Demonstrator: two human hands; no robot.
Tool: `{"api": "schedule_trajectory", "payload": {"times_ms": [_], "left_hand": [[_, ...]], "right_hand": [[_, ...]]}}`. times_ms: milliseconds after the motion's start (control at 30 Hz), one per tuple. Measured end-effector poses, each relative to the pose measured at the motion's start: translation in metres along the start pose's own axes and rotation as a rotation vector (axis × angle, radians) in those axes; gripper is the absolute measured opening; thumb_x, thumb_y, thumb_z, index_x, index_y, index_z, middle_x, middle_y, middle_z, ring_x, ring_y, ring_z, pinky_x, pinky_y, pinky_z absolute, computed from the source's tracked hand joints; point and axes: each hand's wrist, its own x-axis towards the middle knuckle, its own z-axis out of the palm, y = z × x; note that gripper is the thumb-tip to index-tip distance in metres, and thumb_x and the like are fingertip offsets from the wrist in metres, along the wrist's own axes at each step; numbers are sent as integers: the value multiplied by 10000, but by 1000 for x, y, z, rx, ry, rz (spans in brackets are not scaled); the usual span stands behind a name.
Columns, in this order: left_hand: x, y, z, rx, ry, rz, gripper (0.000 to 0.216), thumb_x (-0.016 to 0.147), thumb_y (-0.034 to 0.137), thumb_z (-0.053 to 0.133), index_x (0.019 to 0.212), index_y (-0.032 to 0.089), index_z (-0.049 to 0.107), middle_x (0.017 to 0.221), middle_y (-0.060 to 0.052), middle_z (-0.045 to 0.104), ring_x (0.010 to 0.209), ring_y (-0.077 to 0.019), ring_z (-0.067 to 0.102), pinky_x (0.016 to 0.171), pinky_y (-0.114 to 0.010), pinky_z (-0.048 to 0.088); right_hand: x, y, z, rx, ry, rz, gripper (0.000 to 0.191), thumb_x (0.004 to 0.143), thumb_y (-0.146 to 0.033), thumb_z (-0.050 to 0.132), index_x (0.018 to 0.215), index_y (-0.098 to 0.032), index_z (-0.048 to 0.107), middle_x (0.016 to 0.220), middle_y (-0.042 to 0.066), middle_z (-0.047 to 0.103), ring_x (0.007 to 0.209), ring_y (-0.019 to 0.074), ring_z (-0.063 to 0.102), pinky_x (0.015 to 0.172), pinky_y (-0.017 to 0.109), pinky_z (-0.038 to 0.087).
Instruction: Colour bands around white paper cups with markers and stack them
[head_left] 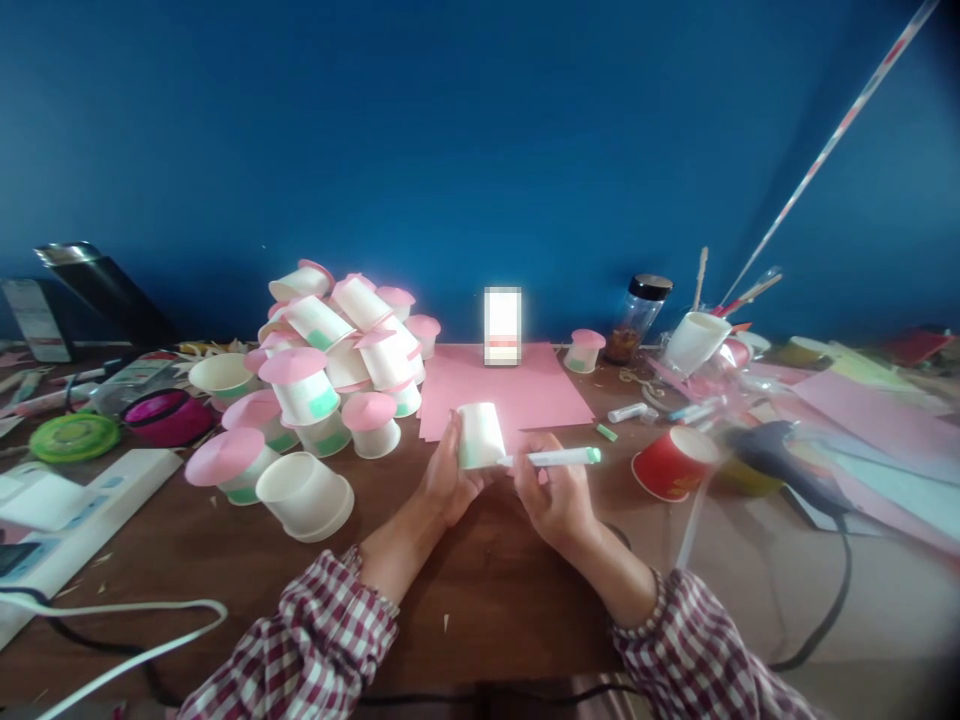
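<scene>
My left hand is closed round a white paper cup, which is tilted a little and shows a faint green tint low on its side. In my right hand is a white marker pen with a green end, its tip against or very close to the cup's lower right side. Under and behind the cup lie pink paper sheets. To the left rises a pile of white cups with pink round tops and green patches. A plain white cup rests nearer to me.
A red paper cup and a small green pen cap are on the right. Behind them stands a glass bottle with a dark lid. A power strip and white cable lie at left; a blue wall closes off the back.
</scene>
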Motion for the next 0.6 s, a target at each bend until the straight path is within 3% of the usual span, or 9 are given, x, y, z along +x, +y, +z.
{"api": "schedule_trajectory", "payload": {"times_ms": [600], "left_hand": [[-5,-1,1,-15,-81,-5,475,846,528,442,960,102,617,856,-114,669,758,-231,641,674,-358,530]], "right_hand": [[-1,1,2,61,63,54,103,872,-201,483,801,-183,556,726,34,624,630,145,596,588,241,471]]}}
